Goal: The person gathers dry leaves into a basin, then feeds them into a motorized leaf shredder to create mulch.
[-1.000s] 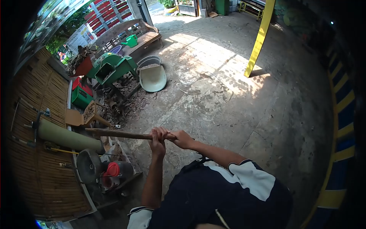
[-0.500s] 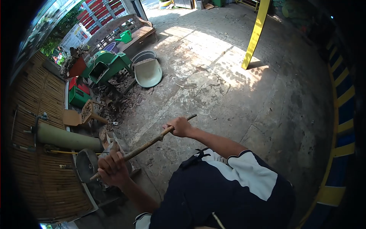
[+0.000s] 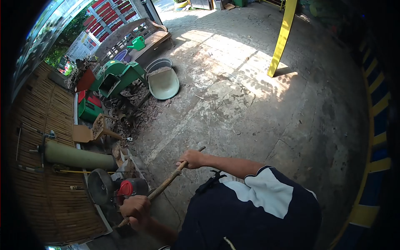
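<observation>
A long, bare wooden stick (image 3: pixel 164 184) runs slantwise in front of my body, its far end pointing up and right. My left hand (image 3: pixel 136 209) is wrapped round it close to the lower end. Further up, my right hand (image 3: pixel 191 159) grips it near the other end, and a short tip sticks out past the fingers. Just beyond my left hand are a dark round basin (image 3: pixel 100 186) and a red object (image 3: pixel 125 189) by a dark container. Below the stick is the stained concrete floor (image 3: pixel 233 137).
A greenish cylindrical tank (image 3: pixel 79 157) lies along the bamboo wall (image 3: pixel 41 183) at left. Beyond it are a tan chair (image 3: pixel 93 131), a green machine (image 3: pixel 125 81) amid dry leaves, and a pale tub (image 3: pixel 164 86). A yellow post (image 3: pixel 283 39) stands ahead; blue-yellow railing (image 3: pixel 379 137) lines the right.
Both hands have come down and nearer my body with the stick still in them. The red object beyond my left hand now shows. The view has shifted slightly.
</observation>
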`<state>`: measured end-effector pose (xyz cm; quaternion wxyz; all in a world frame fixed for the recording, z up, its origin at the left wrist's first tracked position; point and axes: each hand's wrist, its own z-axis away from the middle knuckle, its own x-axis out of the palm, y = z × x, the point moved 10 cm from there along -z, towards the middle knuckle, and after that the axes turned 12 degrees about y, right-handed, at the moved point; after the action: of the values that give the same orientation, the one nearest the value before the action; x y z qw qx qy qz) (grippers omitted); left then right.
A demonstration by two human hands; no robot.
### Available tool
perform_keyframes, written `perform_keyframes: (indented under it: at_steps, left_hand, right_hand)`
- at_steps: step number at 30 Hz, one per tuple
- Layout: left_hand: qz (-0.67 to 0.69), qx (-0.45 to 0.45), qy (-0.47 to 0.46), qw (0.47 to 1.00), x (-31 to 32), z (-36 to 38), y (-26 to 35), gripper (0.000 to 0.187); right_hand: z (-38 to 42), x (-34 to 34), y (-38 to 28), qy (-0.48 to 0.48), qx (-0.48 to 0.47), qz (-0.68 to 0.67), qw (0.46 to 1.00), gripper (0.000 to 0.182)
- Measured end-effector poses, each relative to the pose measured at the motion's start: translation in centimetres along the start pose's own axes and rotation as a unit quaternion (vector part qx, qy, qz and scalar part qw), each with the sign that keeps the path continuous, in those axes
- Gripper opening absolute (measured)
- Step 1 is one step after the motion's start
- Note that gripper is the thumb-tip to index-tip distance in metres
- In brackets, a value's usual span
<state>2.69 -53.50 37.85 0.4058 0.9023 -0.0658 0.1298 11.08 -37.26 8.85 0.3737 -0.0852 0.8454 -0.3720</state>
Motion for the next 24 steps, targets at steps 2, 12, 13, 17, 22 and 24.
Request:
perform_keyframes:
  at_steps: [2,12,13,17,22,24]
  left_hand:
    - [-0.011,-0.017,-0.017,1.0,1.3,-0.6,-1.8,0.059]
    - [-0.003,-0.083,-0.115,0.99,9.0,-3.7,-11.0,0.051]
    - [-0.01,-0.086,-0.12,0.989,9.2,-4.2,-11.6,0.051]
    - [-0.02,-0.093,-0.096,0.991,6.6,-6.6,-13.5,0.052]
    - [-0.001,-0.102,0.0,0.995,0.2,-10.2,-18.3,0.055]
    - [0.016,-0.105,0.035,0.994,-2.0,-12.7,-21.2,0.056]
  right_hand:
    - [1.0,-1.3,1.3,0.006,0.011,-0.005,1.0,0.036]
    - [4.2,-7.5,10.2,0.072,0.096,-0.005,0.993,0.044]
    - [4.0,-7.9,10.8,0.089,0.102,-0.006,0.991,0.046]
    - [1.0,-8.2,12.5,0.09,0.124,-0.009,0.988,0.047]
    - [-3.5,-9.0,16.1,0.082,0.166,-0.004,0.983,0.048]
    - [-5.1,-10.0,19.1,0.099,0.18,0.013,0.979,0.048]
